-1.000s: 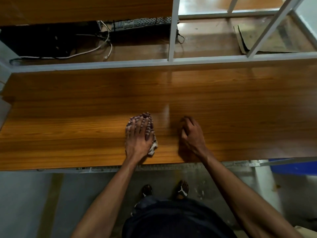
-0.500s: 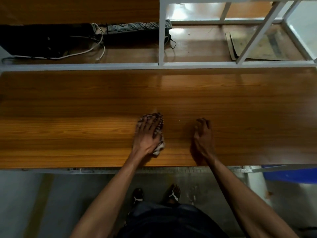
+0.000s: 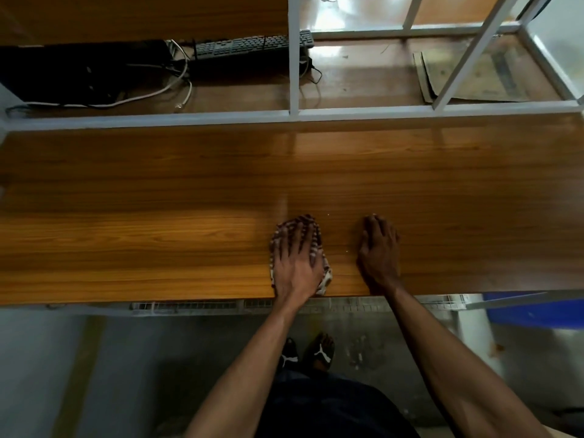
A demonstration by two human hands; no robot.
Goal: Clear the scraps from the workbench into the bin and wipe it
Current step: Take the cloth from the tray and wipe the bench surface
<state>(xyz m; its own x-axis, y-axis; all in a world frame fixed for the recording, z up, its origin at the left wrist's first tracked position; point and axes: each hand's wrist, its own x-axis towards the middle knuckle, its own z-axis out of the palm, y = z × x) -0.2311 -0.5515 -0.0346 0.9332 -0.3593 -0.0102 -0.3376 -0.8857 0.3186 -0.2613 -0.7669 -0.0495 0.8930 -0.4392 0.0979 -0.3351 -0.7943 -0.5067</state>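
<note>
**Wipe step in hand, scraps look gone**

Centre of frame, near front edge of surface (image 3: 158, 235): left hand (image 3: 295, 267) presses flat, fingers straight, on striped cloth (image 3: 325, 276). Just to its right, right hand (image 3: 379, 251) rests w/ fingers curled under; can't tell if holding anything. Blue bin (image 3: 537, 311) lower right, below the edge. Next, prob.: sweep cloth across unwiped stretches.

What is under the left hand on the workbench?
Under the left hand lies a striped cloth, pressed flat on the workbench. Its edges show around the fingers; its middle is covered.
</note>
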